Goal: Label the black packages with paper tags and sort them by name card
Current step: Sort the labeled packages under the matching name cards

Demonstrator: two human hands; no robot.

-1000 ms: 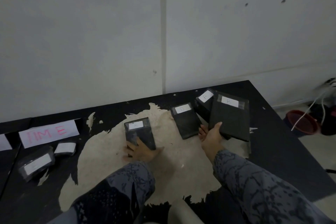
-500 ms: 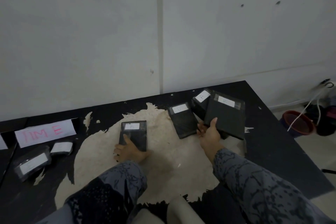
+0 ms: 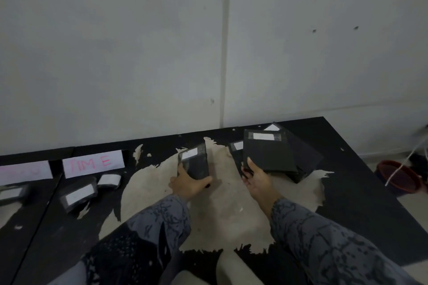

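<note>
Left hand (image 3: 188, 184) grips a small black package (image 3: 194, 162) at frame centre, fingers curled round its lower end; the package is tilted, with a white paper tag (image 3: 189, 153) at its top. Right hand (image 3: 257, 179) grips a larger flat black package (image 3: 268, 154) right of centre, thumb on its top face; it carries a taped white tag (image 3: 264, 136). Beneath it, further black packages (image 3: 305, 157) are partly covered; their count cannot be determined. At lower left, tagged packages (image 3: 77, 193) lie below a name card (image 3: 92, 164) lettered in pink; the neighbouring card (image 3: 24, 172) is illegible and cut off. The black tabletop (image 3: 359, 210) has a worn pale patch.
</note>
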